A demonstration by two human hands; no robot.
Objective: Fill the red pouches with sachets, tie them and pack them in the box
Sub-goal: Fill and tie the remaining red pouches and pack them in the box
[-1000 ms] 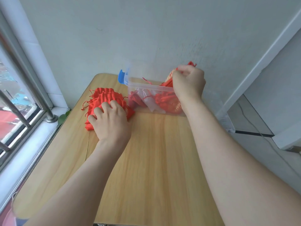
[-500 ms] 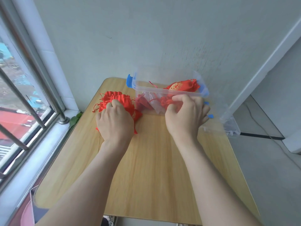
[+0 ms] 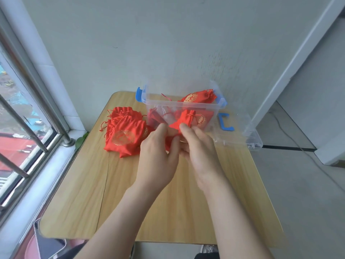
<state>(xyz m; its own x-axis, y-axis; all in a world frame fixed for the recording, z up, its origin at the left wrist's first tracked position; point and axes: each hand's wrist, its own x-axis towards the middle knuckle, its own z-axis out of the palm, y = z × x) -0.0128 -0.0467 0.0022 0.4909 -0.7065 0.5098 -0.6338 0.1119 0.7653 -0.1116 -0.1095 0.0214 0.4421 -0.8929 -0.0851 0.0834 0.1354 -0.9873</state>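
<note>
Both hands hold one red drawstring pouch [image 3: 183,120] just in front of the clear plastic box [image 3: 179,105]. My left hand [image 3: 158,152] pinches its lower left part and my right hand [image 3: 199,148] grips it from the right. The pouch's gathered neck points up. A pile of flat red pouches [image 3: 125,131] with gold prints lies on the table left of the box. Inside the box lie several red pouches, one filled pouch [image 3: 197,97] resting on top at the back right. No sachet is plainly visible.
The wooden table [image 3: 149,202] stands against a grey wall. The box's clear lid [image 3: 240,131] with blue clips lies to the right of the box, over the table's edge. A barred window [image 3: 22,128] runs along the left.
My left hand left the pile with one pouch and moved right. My right hand came off the box front and joined it on the pouch. The camera tilted down.
</note>
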